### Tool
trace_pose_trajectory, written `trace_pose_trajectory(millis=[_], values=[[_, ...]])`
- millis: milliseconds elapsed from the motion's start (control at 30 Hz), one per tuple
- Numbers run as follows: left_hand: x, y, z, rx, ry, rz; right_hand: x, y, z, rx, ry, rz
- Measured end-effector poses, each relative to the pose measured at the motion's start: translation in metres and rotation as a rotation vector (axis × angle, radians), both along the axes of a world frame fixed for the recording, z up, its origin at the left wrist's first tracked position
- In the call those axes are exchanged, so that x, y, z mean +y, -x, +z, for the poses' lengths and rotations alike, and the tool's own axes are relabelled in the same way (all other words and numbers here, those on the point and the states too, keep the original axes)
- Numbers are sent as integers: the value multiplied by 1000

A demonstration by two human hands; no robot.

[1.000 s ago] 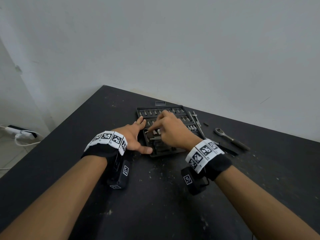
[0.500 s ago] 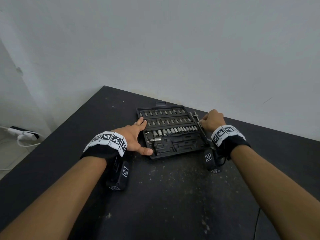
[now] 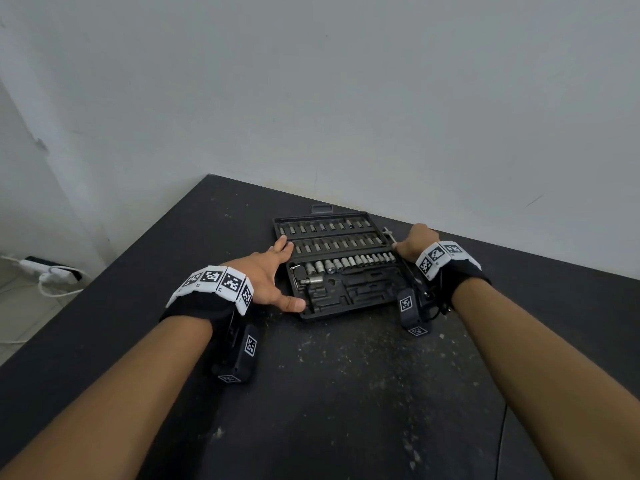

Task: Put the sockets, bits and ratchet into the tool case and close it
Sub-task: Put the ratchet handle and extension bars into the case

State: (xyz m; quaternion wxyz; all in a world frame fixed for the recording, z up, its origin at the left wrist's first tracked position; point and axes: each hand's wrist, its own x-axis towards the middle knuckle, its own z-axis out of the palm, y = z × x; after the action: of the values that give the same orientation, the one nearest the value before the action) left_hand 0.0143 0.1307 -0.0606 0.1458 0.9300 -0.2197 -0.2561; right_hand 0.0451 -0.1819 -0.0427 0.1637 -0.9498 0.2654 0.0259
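The black tool case (image 3: 349,306) lies open on the table, with two rows of bits (image 3: 329,228) at the back and a row of sockets (image 3: 349,263) below them. My left hand (image 3: 270,277) rests flat on the case's left edge, fingers straight and thumb at the front left corner. My right hand (image 3: 417,240) sits just off the case's right edge. Its fingers are curled over a slim metal bar tool (image 3: 388,233), whose far end sticks out past the thumb. The ratchet is hidden behind my right wrist.
The black table (image 3: 329,393) is dusty and meets a white wall close behind the case. A small latch (image 3: 321,208) sticks out at the case's back edge. A white power strip (image 3: 52,271) lies on the floor far left.
My right hand left the inside of the case and moved right to the bar tool beside it, uncovering the sockets. It has stayed there for the last half second. My left hand has not moved.
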Motion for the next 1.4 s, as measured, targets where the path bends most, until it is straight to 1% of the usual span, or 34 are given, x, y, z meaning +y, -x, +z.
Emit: trace_pose_trajectory(millis=[67,133,233,300,333,400,500,633,800,967,1267,1333,1400], values=[[0,0,0,2,7,-1,-1,2,0,2,-12,-8],[0,0,0,4,12,-2,-3,3,-1,-37,-54,-40],[0,0,0,3,7,-2,-10,8,-5,-171,-135,-131],[0,-1,0,1,4,-5,-14,13,-5,-260,-208,-141],[0,-1,0,0,4,-5,-14,16,-4,-289,-256,-108],[1,-2,-1,1,5,-5,-10,25,0,-306,-339,33],[2,-2,-3,-1,15,-9,3,45,2,-250,-393,282],[2,-2,-4,-5,19,-9,19,64,0,-174,-332,509],[2,-3,-5,-11,32,-9,34,71,-5,-95,-300,617],[3,-5,-7,2,51,8,39,71,-9,-84,-244,651],[3,-4,-7,39,97,46,37,72,-7,-82,-244,638],[3,-4,-7,56,130,54,39,73,-5,-86,-263,637],[5,-4,-5,91,225,66,41,74,-4,-93,-270,641]])
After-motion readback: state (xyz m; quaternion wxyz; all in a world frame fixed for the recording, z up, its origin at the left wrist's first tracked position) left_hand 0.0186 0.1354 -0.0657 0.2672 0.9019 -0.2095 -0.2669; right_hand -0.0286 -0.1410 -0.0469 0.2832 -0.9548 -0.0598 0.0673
